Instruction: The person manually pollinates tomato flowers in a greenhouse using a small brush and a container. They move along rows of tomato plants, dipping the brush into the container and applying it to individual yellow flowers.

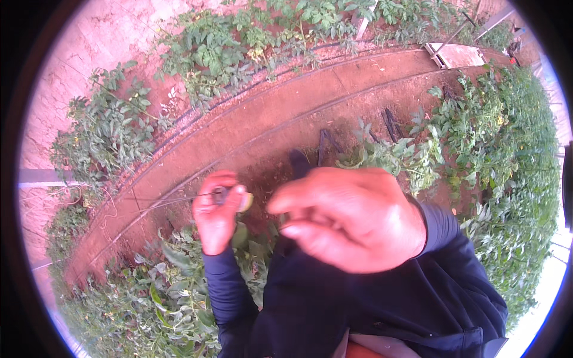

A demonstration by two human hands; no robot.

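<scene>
A small grey, rounded piece (221, 194) sits in the left hand (215, 218), held over the near edge of the soil path (268, 110); from my remote post I cannot tell exactly what it is. The fingers curl closed around it with the thumb across, and a yellow edge (246, 203) shows beside the thumb. Thin dark strands (173, 201) run out from it, their long axis pointing left and dipping slightly toward the path's left end. I judge it light, with a firm body and springy, easily bent strands; I would pinch the grey piece rather than the strands. Just to the right, the right hand (364, 218) hangs half-curled, thumb and forefinger apart and pointing toward the left; it is too blurred for me to tell whether the folded fingers hold anything. Leafy plants (170, 292) crowd the path's near edge, a second green row (215, 51) lines its far edge, and a pale flat board (459, 55) lies toward its right end.
</scene>
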